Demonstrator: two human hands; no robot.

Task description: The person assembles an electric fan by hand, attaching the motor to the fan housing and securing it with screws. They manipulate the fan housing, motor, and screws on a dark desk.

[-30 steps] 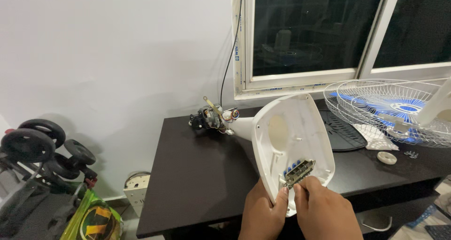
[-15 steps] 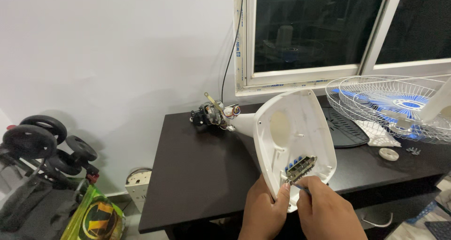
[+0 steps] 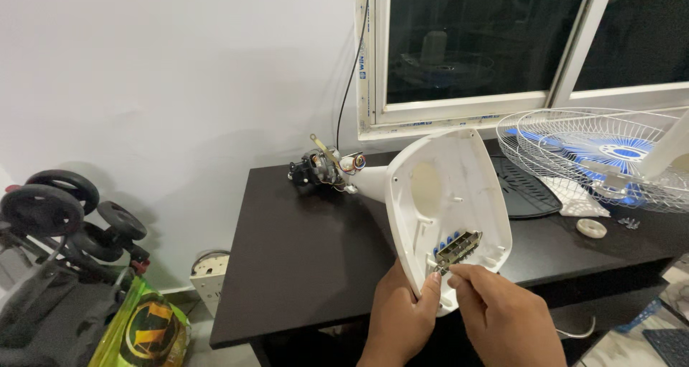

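Fan base: a white plastic fan base (image 3: 445, 194), tipped on edge with its hollow underside facing the camera, held above the near edge of the dark table (image 3: 301, 266).
Switch block: a small metal switch block (image 3: 458, 249) with blue buttons sits low in the base, just above both hands.
Left hand: the left hand (image 3: 402, 318) grips the base's lower rim, thumb pressed on the inner face, fingers wrapped behind.
Right hand: the right hand (image 3: 502, 313) has fingertips pinched together at the block's lower left corner; whether they hold anything is too small to tell.
Motor: the bare fan motor (image 3: 323, 169) lies beyond the hands, joined to the base's neck.
Grille: a white wire grille (image 3: 596, 159) over blue blades rests far right of the hands.
Small parts: a white ring (image 3: 591, 228) and screws (image 3: 629, 223) lie right of the right hand.
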